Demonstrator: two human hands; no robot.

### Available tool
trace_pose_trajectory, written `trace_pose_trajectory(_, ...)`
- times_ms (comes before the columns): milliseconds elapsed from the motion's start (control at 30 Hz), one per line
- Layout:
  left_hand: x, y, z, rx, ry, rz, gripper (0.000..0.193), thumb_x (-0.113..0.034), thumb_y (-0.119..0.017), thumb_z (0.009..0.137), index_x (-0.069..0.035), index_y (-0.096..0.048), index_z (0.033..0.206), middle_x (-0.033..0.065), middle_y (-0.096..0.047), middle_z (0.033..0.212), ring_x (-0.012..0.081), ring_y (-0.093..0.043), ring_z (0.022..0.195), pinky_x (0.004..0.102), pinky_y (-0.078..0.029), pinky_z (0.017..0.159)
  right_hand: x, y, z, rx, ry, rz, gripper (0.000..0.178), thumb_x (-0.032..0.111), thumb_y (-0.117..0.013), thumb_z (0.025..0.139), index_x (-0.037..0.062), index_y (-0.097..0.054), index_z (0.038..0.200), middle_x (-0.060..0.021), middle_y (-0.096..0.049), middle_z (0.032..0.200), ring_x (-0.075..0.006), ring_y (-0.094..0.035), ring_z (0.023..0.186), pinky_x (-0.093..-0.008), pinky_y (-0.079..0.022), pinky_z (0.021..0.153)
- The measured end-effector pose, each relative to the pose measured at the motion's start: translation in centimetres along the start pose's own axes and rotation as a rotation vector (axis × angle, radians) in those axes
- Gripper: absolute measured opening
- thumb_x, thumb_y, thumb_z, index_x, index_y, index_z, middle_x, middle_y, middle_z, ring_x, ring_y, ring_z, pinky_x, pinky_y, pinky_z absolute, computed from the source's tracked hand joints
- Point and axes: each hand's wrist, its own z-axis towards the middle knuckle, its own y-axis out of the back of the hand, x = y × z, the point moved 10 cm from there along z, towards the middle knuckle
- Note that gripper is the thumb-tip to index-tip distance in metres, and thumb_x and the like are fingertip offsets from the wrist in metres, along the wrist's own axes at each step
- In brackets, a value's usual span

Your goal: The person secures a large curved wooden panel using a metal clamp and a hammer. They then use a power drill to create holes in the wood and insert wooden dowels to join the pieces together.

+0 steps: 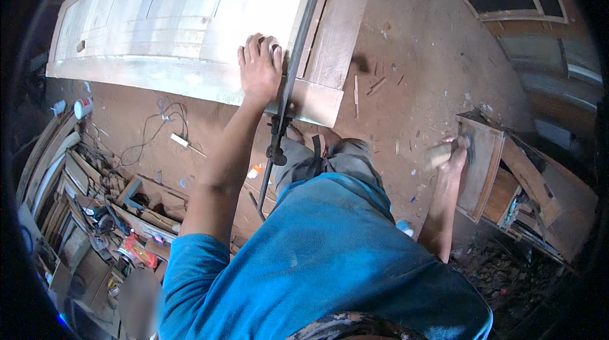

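Note:
My left hand [260, 73] lies with fingers spread on a pale wooden door panel [209, 29]. Beside it a long dark bar clamp [296, 54] crosses the panel's near right end, its black screw fitting [277, 140] sticking out past the edge toward my legs. Off to the right, my right hand [453, 161] is closed around a wooden tool [438, 155], blurred, with a thick pale end; its exact kind cannot be made out. That hand is well apart from the panel, near a small wooden cabinet [480, 165].
Offcuts and scrap wood [82, 181] are heaped at the left, near a white tub [83, 108] and a looped cable [155, 127]. Wood slivers [356, 96] litter the dirt floor [406, 73]. Framed wooden pieces [517, 0] lean at the far right.

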Motion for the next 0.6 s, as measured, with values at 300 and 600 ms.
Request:
trace_pose_trajectory(300,1.1,-1.3,-0.4,0.085,0.032,0.092,0.044,-0.036,-0.042,0.11,-0.012,-0.053,0.145,0.0173,-0.044,0.154,0.0366,-0.033,0.15,0.0606,-0.021,0.125,-20.3,-13.1,-9.8,0.389,-0.756,-0.124,0.03,0.036,-0.072,0.095,0.009,-0.059,0.095,-0.0038,-0.055,0.068,-0.0146,-0.055,0.061,-0.0315,-0.049,0.058)
trace_pose_trajectory(600,1.4,-2.0,-0.2,0.13,0.068,0.07,0.044,-0.038,-0.043,0.109,-0.015,-0.052,0.146,0.0177,-0.042,0.155,0.0364,-0.03,0.152,0.0606,-0.02,0.125,14.3,9.3,-4.8,-0.188,0.288,-0.357,0.032,0.028,-0.045,0.106,-0.002,-0.054,0.113,-0.0149,-0.064,0.098,-0.0255,-0.066,0.089,-0.0427,-0.059,0.077)
